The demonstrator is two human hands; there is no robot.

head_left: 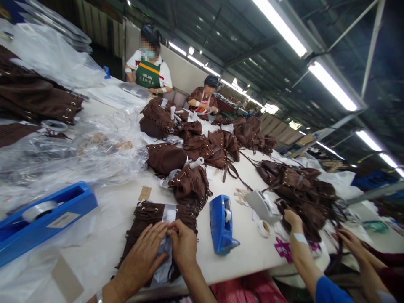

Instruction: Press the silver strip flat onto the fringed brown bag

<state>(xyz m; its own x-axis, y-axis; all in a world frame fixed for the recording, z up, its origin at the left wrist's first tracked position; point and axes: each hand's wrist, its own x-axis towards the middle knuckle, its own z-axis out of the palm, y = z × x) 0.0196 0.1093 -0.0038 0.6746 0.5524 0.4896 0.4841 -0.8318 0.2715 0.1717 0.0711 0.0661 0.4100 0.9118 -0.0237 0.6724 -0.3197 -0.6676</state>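
Note:
A folded brown fringed bag (148,219) lies on the white table (246,244) just in front of me, with a strip of clear wrapping (168,214) running across its middle. My left hand (143,256) lies flat on the bag, fingers spread toward the strip. My right hand (183,244) presses down on the strip beside it, fingertips touching those of the left. Neither hand lifts anything.
A small blue tape dispenser (222,225) stands right of the bag, a large blue one (44,219) at the left edge. Piles of brown fringed bags (189,147) and clear plastic bags (78,147) cover the table. A co-worker's hands (293,221) work at the right; two people stand at the far end.

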